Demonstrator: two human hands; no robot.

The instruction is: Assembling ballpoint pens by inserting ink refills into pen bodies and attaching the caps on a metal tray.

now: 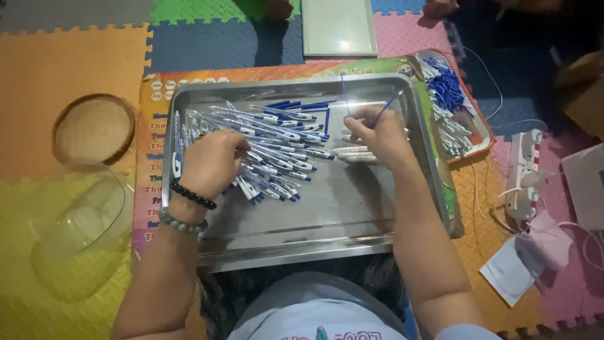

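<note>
A steel tray lies in front of me with a heap of blue-and-clear pens spread across its left and middle. My left hand, with two bead bracelets at the wrist, rests knuckles-up on the pens and seems to grip some of them. My right hand pinches a thin blue pen refill that points up and to the right. Loose blue refills lie at the tray's far side. A few clear pen barrels lie just left of my right hand.
A second tray of pen parts sits at the right. A round wicker lid and a clear plastic jar lie left. A white power strip with cables and a paper are right. A white board lies beyond.
</note>
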